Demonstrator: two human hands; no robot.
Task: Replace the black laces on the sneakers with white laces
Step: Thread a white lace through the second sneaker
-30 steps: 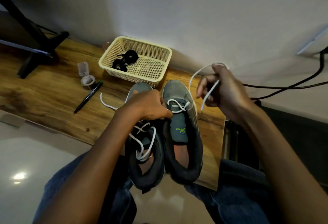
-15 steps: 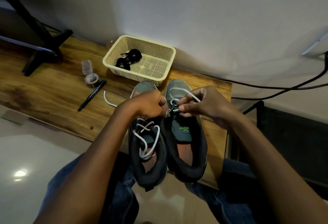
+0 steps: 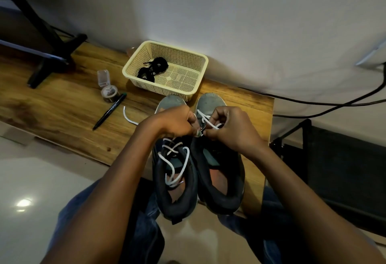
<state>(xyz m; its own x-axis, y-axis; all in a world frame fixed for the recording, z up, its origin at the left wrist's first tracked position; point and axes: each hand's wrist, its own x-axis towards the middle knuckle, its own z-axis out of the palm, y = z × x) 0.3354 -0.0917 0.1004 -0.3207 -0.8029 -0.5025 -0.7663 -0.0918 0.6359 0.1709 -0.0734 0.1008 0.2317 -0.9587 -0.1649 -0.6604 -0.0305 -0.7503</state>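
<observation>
Two dark sneakers stand side by side at the front edge of the wooden table (image 3: pixel 52 105). The left sneaker (image 3: pixel 174 180) is threaded with a loose white lace (image 3: pixel 177 165). On the right sneaker (image 3: pixel 221 180) a white lace (image 3: pixel 206 119) crosses near the toe. My left hand (image 3: pixel 173 120) grips the right sneaker's eyelet edge. My right hand (image 3: pixel 227 125) pinches that lace's end at the same spot. Black laces (image 3: pixel 153 69) lie bundled in the cream basket (image 3: pixel 198 84).
A black pen (image 3: pixel 109 110) and a small clear container with its lid (image 3: pixel 107 88) lie left of the basket. A white lace end (image 3: pixel 128 116) trails on the table. A black stand (image 3: pixel 48 40) is at far left; black cables (image 3: pixel 334 102) run along the wall at right.
My right hand came down from holding the lace up in the air to the right sneaker's eyelets, meeting my left hand. The lace now lies across the toe.
</observation>
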